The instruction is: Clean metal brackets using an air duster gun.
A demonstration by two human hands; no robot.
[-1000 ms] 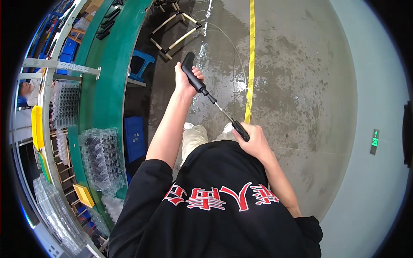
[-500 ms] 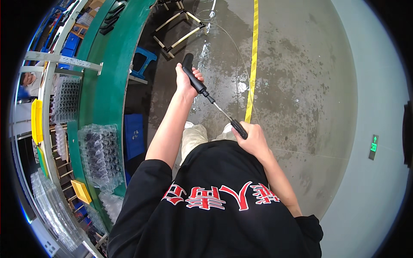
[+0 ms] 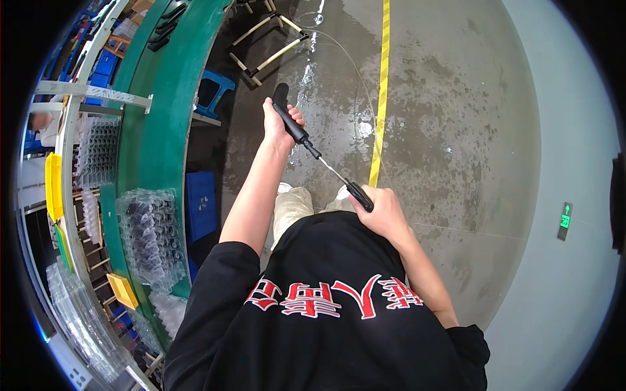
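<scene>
A long black-handled tool with a thin metal shaft (image 3: 334, 171) slants across in front of my body, its exact kind unclear. My left hand (image 3: 282, 122) is closed around the thick black handle (image 3: 291, 124) at the tool's far end. At the nearer end, my right hand (image 3: 383, 212) grips a shorter dark handle (image 3: 359, 195), just in front of my black shirt. Bare shaft shows between the two hands. My fingers hide part of each handle.
A green workbench (image 3: 153, 130) on the left carries stacked clear plastic trays (image 3: 151, 234) and black parts (image 3: 168, 27). Beneath are a blue stool (image 3: 214, 92) and a blue bin (image 3: 201, 205). A pipe frame (image 3: 277, 49) and thin cord lie on the wet floor (image 3: 443, 117). Beyond the bench is another person.
The view has shifted very slightly. Both hands keep the same hold on the tool, and the person beyond the bench has moved a little.
</scene>
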